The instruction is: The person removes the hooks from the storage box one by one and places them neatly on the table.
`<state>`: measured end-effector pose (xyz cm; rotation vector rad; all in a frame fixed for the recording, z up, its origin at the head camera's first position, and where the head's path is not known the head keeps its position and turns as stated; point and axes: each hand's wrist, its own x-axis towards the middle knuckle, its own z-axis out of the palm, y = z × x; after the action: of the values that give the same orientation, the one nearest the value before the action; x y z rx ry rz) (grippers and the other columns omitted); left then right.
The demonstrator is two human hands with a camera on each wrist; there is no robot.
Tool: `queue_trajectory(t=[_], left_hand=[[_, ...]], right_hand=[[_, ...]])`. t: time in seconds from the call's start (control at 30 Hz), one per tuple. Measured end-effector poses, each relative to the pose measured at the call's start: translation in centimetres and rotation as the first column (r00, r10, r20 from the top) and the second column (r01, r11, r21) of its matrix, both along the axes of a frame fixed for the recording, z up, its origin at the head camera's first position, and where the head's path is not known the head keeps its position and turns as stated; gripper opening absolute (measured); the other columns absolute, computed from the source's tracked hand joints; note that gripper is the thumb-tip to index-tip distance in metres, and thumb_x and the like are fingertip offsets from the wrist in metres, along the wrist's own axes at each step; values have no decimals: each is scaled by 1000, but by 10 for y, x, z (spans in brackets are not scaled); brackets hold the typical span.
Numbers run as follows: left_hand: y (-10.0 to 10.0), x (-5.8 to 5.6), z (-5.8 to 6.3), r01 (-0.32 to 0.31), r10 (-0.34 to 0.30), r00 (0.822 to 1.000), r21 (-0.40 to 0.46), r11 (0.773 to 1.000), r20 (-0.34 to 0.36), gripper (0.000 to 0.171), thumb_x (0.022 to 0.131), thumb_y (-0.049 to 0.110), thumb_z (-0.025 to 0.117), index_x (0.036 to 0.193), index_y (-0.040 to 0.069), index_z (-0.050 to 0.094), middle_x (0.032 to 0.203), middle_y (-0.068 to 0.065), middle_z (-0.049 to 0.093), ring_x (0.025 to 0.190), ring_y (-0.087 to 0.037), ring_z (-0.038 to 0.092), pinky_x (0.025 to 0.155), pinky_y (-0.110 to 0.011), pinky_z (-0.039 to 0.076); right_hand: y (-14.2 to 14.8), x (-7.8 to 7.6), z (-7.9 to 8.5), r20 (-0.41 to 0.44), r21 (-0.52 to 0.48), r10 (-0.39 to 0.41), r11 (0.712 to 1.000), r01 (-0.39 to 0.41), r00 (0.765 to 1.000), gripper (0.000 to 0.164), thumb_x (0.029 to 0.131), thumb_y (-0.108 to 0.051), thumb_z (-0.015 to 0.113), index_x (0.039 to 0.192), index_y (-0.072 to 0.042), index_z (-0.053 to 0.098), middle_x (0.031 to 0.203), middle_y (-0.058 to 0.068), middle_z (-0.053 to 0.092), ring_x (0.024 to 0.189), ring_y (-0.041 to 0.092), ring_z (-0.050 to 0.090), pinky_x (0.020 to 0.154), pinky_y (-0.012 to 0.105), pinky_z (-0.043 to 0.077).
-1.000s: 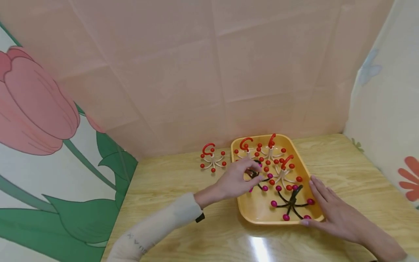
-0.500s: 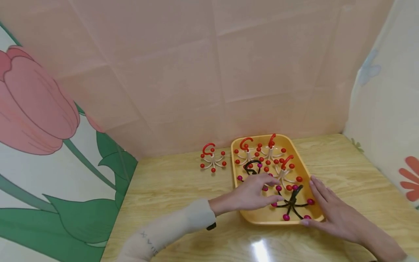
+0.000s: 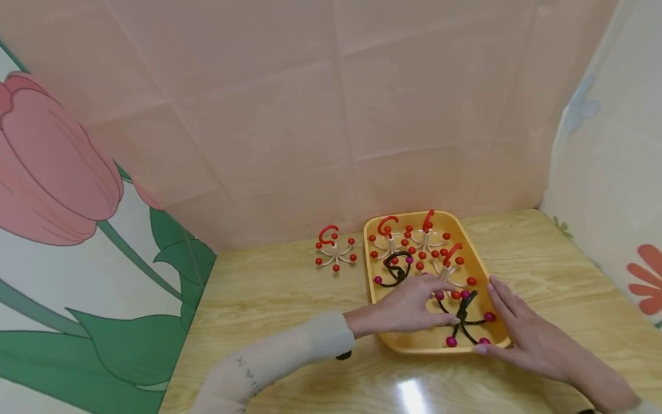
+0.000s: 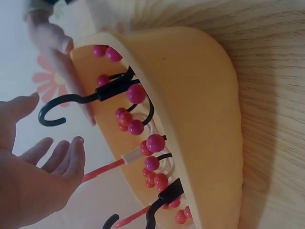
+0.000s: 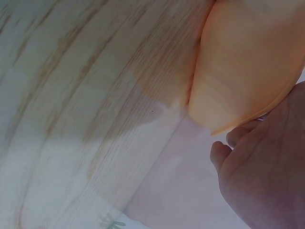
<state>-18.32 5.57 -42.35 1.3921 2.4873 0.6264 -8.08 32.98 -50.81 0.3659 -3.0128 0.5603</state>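
Note:
My left hand (image 3: 408,306) hovers over the yellow tray (image 3: 374,293), thumb and fingers parted, nothing between them. Its thumb overlaps the nearer black multi-arm hook with magenta ball tips (image 3: 473,338) in the head view. The left wrist view shows that black hook (image 4: 62,99) rising near the fingers and thumb. A second black hook (image 3: 397,256) stands farther back, partly behind the hand. My right hand (image 3: 540,339) rests at the tray's front right corner, fingers straight along its side wall, thumb at the front rim. The right wrist view shows this hand (image 5: 267,176) against the tray.
White multi-arm hooks with red tops and red balls (image 3: 427,236) occupy the tray's back half. One more white and red hook (image 3: 335,252) stands on the wooden table (image 3: 269,299) left of the tray. A pink cloth wall (image 3: 331,126) rises behind.
My left hand has let go of the farther black hook, leaving it in the tray, and moved right and nearer to the front black hook. My right hand stays at the corner.

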Motion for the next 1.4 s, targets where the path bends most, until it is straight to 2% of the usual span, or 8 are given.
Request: queue_trajectory(t=[0.23,0.4,0.5,0.57,0.63,0.73,0.83,1.4], left_hand=[[12,1,-4,6,-6,1000,18,1000,6,61,98,53,70,152,29,55,157,10,56,141,-4,56,113,-19,45],[18,3,-9,7,-7,1000,31,999,18,58,99,51,70,150,27,57,160,9,51,161,-16,27,128,-31,32],[20,3,-10,6,-6,1000,40,999,7,55,100,51,69,148,26,59,155,9,57,160,-18,27,120,-26,42],[21,3,-10,12,-12,1000,46,999,-3,53,101,49,68,148,24,60,149,8,63,139,-10,61,97,-15,54],[23,3,-11,14,-14,1000,51,999,-16,51,102,46,67,147,21,62,136,6,73,90,1,73,67,-9,52],[25,4,-12,5,-4,1000,67,998,-15,42,104,39,66,142,20,67,111,7,82,41,1,36,42,-10,35],[26,4,-13,-15,15,1000,83,996,5,33,106,33,65,135,20,72,95,9,82,40,6,38,41,-9,35],[22,4,-15,-56,49,998,191,980,42,26,105,26,67,127,18,76,109,7,83,42,8,41,42,-10,41]], right_hand=[[0,0,-1,3,-6,6,1000,-6,1000,122,89,-61,77,170,-10,2,179,10,-8,159,54,18,104,79,40],[0,0,0,-14,19,15,1000,-14,1000,122,89,-61,77,170,-8,2,179,11,-7,156,56,24,102,78,44],[-1,-1,0,-16,21,15,1000,-14,1000,123,88,-61,77,170,-9,2,179,11,-7,155,57,25,101,78,44],[-1,-1,1,-21,17,14,1000,-14,1000,123,88,-61,78,170,-9,2,179,11,-6,154,57,26,102,77,44],[-1,0,1,-26,16,18,1000,-17,1000,123,88,-61,78,170,-8,3,179,10,-6,154,56,27,102,77,44],[-1,0,1,-24,1,20,1000,-20,1000,123,87,-60,79,170,-9,3,179,9,-6,156,55,26,103,76,43],[-1,0,1,-15,-11,17,1000,-17,1000,123,87,-60,79,170,-10,3,179,9,-6,157,53,23,103,76,43],[0,0,-2,-4,-21,4,1000,-4,1000,124,87,-60,80,170,-13,1,179,9,-8,160,51,18,100,76,44]])
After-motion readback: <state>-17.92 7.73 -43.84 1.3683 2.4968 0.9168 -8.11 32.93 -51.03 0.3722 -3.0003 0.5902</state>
